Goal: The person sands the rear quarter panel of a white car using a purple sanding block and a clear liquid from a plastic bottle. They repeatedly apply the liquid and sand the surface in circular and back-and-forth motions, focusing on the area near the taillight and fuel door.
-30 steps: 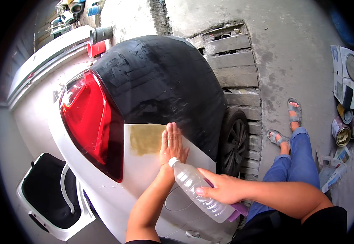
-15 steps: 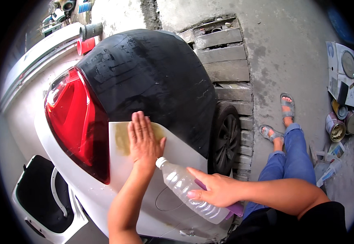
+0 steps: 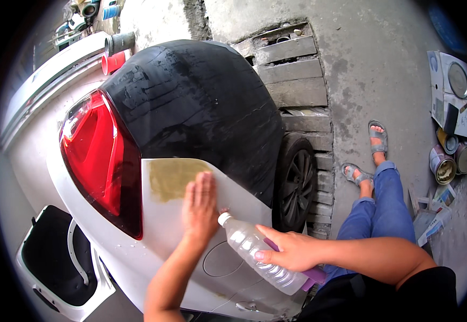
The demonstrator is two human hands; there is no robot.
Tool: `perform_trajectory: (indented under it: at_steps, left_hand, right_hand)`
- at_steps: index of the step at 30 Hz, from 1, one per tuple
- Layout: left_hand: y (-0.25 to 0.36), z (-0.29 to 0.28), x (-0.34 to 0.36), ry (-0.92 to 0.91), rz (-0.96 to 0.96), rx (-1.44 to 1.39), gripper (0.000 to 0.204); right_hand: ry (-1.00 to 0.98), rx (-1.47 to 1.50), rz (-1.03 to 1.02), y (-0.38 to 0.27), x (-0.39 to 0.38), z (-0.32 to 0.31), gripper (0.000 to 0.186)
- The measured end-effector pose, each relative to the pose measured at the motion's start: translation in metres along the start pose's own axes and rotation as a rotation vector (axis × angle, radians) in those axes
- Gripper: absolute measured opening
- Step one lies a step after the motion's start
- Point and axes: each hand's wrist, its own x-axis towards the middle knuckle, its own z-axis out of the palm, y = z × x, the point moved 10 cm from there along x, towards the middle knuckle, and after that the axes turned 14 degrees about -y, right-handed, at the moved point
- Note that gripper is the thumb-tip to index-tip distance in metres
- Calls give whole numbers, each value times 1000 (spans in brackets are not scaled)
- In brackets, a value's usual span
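Note:
Below a yellow-olive patch (image 3: 173, 177) on the white car panel (image 3: 163, 220), my left hand (image 3: 200, 206) lies flat, slightly blurred, fingers stretched out. My right hand (image 3: 287, 249) grips a clear plastic bottle (image 3: 238, 238) with a white cap, tilted toward my left hand. A purple object (image 3: 312, 275) is held along with the bottle, partly hidden by it. Above the panel is a dark, streaked black panel (image 3: 196, 96), and to its left a red taillight (image 3: 100, 155). A round fuel flap (image 3: 222, 263) sits beside the bottle.
A wheel (image 3: 298, 182) stands beside wooden slats (image 3: 292, 91). A detached trunk lid (image 3: 56, 257) lies lower left. Red (image 3: 111, 63) and grey buckets (image 3: 118, 43) are at upper left. Cardboard (image 3: 456, 94) and cans (image 3: 442, 166) lie at right. My legs (image 3: 389, 198) are on concrete.
My left hand moved left across the yellow patch, then down to below and right of it, leaving the patch uncovered. My right hand still holds the bottle.

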Motion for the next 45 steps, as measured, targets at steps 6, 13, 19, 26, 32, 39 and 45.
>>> perform_trajectory:
  at_steps: [6,13,19,26,32,39,45]
  left_hand:
    - [-98,-34,-30,176,-267,-212,96]
    - [-81,-11,-54,170,-337,-182,98]
    - [-95,-50,18,117,-440,-179,95]
    - [17,2,31,-73,-131,18,93]
    - [62,20,-10,37,123,82,76]
    - [-43,-8,-45,161,-153,-144,82]
    - [-116,-58,-15,303,-315,-143,91]
  right_hand:
    - [-20,16,-41,-25,-1,4,91]
    - [-12,-14,-113,-34,0,6,89]
    - [-18,42,-92,-35,0,0,91]
    - [46,17,-38,-2,6,2,93]
    - [79,-2,-11,34,24,18,93]
    - [77,-5,-167,-6,24,32,92]
    - [108,-15,-341,-34,38,46,92]
